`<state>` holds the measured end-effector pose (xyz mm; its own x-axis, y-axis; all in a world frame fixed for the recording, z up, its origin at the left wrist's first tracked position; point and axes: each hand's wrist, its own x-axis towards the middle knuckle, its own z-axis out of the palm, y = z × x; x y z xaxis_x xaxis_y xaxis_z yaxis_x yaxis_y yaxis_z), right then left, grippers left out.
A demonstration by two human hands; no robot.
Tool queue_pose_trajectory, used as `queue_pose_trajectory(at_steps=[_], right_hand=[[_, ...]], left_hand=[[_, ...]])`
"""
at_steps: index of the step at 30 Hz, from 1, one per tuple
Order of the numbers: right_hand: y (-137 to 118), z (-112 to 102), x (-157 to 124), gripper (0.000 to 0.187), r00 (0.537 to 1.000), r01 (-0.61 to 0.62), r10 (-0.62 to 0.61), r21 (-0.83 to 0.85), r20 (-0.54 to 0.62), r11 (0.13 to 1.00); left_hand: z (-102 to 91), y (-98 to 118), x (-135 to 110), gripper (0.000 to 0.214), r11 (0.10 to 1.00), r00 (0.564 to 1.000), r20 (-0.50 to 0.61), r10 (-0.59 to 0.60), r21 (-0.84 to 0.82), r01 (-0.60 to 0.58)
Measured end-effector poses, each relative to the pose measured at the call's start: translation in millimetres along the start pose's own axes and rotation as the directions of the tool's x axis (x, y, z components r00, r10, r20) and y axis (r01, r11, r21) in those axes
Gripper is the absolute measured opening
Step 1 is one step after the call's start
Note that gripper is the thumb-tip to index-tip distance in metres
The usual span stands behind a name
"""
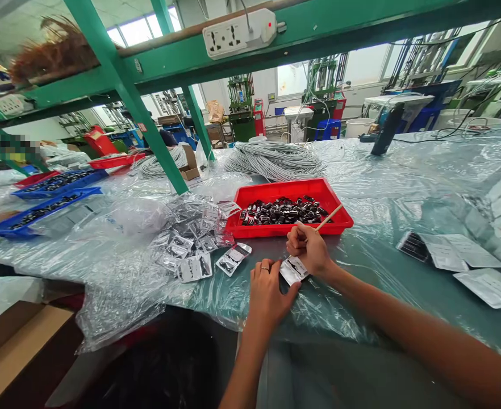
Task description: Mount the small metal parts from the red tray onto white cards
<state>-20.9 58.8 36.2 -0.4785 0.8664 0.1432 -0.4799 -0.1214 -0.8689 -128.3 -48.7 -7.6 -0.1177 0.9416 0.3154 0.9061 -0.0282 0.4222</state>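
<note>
A small silver pouch (293, 270) lies on the plastic-covered table between my hands. My left hand (270, 292), with a ring on one finger, rests at its lower left edge, thumb and forefinger spread apart and touching it. My right hand (310, 248) is closed around a thin wooden stick (330, 217), which points up to the right; the fingers sit over the pouch's upper right side and hide part of it. Just beyond stands a red tray (339, 221) of small black parts (282, 211). Another silver pouch (233, 258) lies flat to the left.
A heap of silver pouches (194, 267) spreads left of the tray. Coiled grey cable (276, 160) lies behind. More pouches (457, 253) are at the right. A green frame (148, 130) with a power strip (239, 34) crosses above. Blue trays (41, 213) stand far left, a cardboard box (24, 346) lower left.
</note>
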Motion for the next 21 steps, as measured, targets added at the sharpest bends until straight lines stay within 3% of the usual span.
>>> queue_pose_trajectory(at_steps=[8,12,16,19,21], right_hand=[[12.2,9.6,-5.5,0.054,0.997,-0.077,0.076,-0.066,-0.006,0.995],[23.4,14.0,-7.9,0.054,0.997,-0.019,0.010,-0.113,-0.082,0.993],[34.6,19.0,-6.2,0.052,0.995,0.025,-0.038,-0.147,-0.093,0.989],[33.3,20.1,-8.2,0.049,0.996,-0.053,0.044,-0.114,-0.078,0.992],[27.3,19.0,-13.5,0.047,0.984,-0.177,0.175,-0.102,-0.025,0.979]], left_hand=[[-2.7,1.6,-0.4,0.045,0.999,0.999,0.035,0.032,-0.034,-0.030],[-3.0,-0.1,1.5,0.046,0.997,0.998,0.057,0.025,-0.068,-0.021],[-1.1,-3.1,2.6,0.034,0.996,0.998,0.046,0.051,-0.069,-0.048],[-1.3,-5.1,2.9,0.032,0.995,0.997,0.058,0.046,-0.092,-0.040],[-2.4,-5.3,3.0,0.032,0.995,0.998,0.053,0.019,-0.101,-0.014]])
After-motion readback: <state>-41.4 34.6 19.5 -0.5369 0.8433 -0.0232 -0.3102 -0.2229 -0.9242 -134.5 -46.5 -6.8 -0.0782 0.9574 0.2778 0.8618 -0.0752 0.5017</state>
